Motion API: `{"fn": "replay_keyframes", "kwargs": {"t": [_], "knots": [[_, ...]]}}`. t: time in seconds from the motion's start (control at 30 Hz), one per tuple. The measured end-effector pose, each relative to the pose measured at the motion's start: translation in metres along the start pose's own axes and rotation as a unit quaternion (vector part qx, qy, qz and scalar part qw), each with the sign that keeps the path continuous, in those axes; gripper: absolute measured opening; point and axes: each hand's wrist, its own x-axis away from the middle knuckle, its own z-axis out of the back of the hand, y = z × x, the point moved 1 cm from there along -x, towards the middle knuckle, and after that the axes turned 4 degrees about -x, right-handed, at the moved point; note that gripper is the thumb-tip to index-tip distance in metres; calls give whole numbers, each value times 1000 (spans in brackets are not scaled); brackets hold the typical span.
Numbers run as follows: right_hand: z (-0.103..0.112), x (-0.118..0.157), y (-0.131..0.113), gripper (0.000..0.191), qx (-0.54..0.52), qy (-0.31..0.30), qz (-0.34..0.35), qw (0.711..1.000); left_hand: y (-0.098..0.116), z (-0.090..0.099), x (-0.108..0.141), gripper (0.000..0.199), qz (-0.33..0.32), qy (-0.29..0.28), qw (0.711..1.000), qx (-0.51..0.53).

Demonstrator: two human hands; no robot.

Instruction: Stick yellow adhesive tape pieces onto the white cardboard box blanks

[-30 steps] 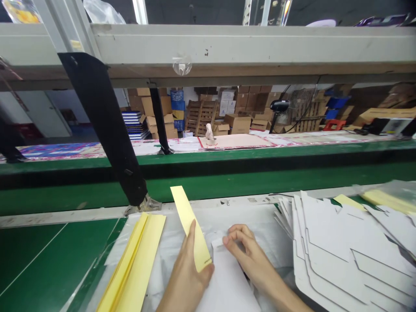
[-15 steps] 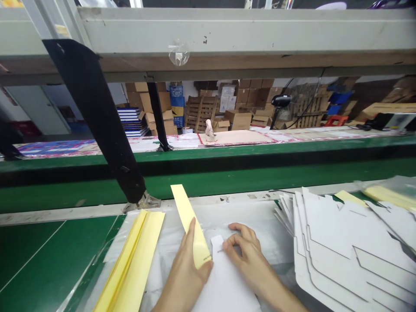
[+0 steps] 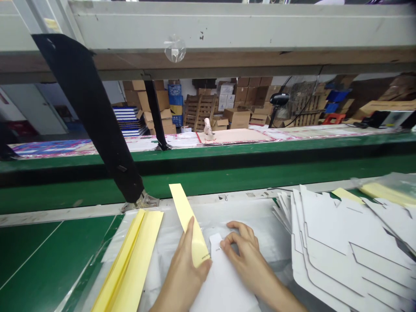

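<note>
My left hand (image 3: pixel 183 271) is closed around the lower part of a yellow paper strip (image 3: pixel 183 208), which slants up and to the left. Small dark print shows near the strip's lower end. Just right of it lies a white card piece (image 3: pixel 221 281) with a narrow tab at its top. My right hand (image 3: pixel 245 251) pinches at the edge of that tab, thumb and index finger together, the other fingers curled. More yellow strips (image 3: pixel 130 264) lie in a pile left of my left hand.
A stack of white die-cut card sheets (image 3: pixel 338 247) lies at the right. Clear plastic sheeting (image 3: pixel 253 212) covers the work surface. A black-wrapped post (image 3: pixel 94 117) rises at the left, with a green conveyor (image 3: pixel 208 182) behind. A beam (image 3: pixel 227 34) crosses overhead.
The view has shifted slightly. Both hands keep nearly the same pose, with the yellow strip and white card held in about the same places.
</note>
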Motion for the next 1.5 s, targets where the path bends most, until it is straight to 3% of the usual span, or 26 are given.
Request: {"fn": "replay_keyframes", "kwargs": {"t": [0.37, 0.53, 0.63, 0.77, 1.0, 1.1, 1.33, 1.43, 1.5], "knots": [[-3, 3, 5, 7, 71, 49, 56, 995, 0, 1, -1, 78, -4, 4, 1000, -11], [-1, -1, 5, 23, 115, 79, 34, 990, -1, 0, -1, 78, -10, 9, 1000, -8], [-2, -4, 3, 27, 131, 62, 31, 989, -2, 0, -2, 78, -16, 7, 1000, -12], [1, -7, 6, 15, 103, 24, 31, 994, -2, 0, -3, 79, -2, -9, 1000, -18], [2, -5, 5, 23, 113, 38, 21, 993, -1, 0, -3, 80, -16, 0, 1000, -5], [6, -4, 3, 14, 103, 29, 26, 994, -2, 0, -3, 80, -2, 1, 1000, 19], [15, 11, -8, 48, 234, -6, 6, 972, 0, 1, -1, 83, 37, -26, 995, 92], [10, 18, -17, 46, 183, -40, -27, 982, 8, 4, 0, 89, 65, -67, 983, 160], [11, 27, -26, 39, 89, -70, -61, 992, 16, 11, 0, 90, 80, -55, 969, 225]]}}
